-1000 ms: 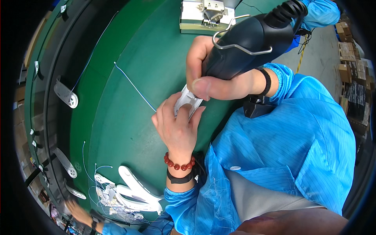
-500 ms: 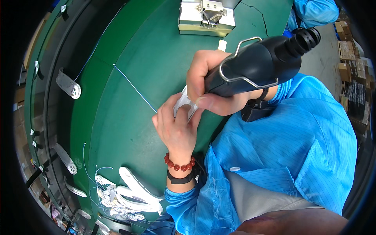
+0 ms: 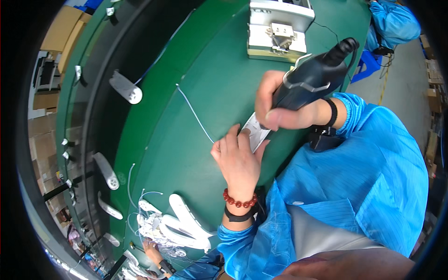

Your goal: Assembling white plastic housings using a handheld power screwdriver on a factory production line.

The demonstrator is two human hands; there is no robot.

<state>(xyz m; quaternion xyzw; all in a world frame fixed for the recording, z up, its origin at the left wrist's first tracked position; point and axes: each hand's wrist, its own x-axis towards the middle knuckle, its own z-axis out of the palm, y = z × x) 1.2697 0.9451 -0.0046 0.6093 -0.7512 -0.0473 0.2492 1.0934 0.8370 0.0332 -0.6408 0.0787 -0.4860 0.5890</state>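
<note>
A long white plastic shell (image 3: 257,136) lies on the green table. My left hand (image 3: 240,163) holds it down, fingertips on its upper face and thumb along its near edge. In my right hand (image 3: 285,114) is a black electric screwdriver (image 3: 305,79) with a wire hanging loop, fingers wrapped round its lower body. The tool leans, its cord end up and to the right and its lower end at the shell; my fingers hide most of the tip. A thin pale cable (image 3: 194,113) runs from beside my left fingertips to the upper left.
A metal-topped box-shaped device (image 3: 277,43) stands at the back. White curved shells (image 3: 189,219) and tangled wires lie at the lower left, near another person's hand (image 3: 152,252). A dark conveyor (image 3: 119,51) carries similar shells along the left. Another person's blue sleeve (image 3: 395,23) is at upper right.
The whole view has shifted, putting things farther right and lower. The screwdriver stands more steeply, and more of the white shell shows. Another person's hand has come into sight at the lower left.
</note>
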